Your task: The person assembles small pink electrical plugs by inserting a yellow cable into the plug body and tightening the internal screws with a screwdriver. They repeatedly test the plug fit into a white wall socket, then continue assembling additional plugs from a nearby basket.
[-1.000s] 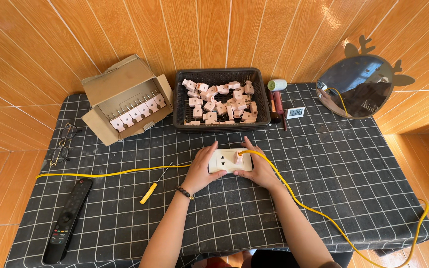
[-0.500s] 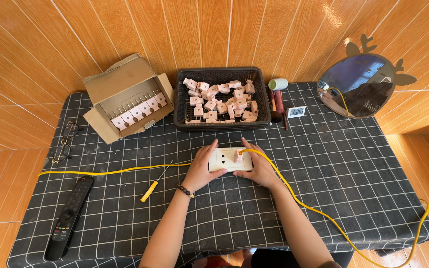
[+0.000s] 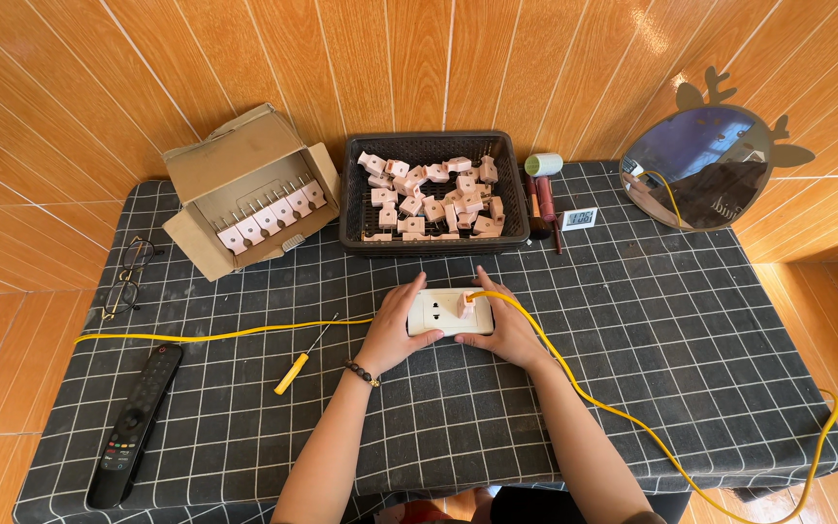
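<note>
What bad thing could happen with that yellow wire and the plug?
The yellow cable trails off the table edge, so a snag might yank the white socket plate from the left hand and right hand. The pink plug may tilt if pushed unevenly.

home workspace used for small assembly. indicators: orange wood-panelled wall (image 3: 419, 58), counter under black grid-checked cloth (image 3: 691, 330), antlered round vanity mirror (image 3: 700, 175), black remote control (image 3: 133, 422), black mesh basket (image 3: 429, 247) of pink plug parts (image 3: 429, 194).
</note>
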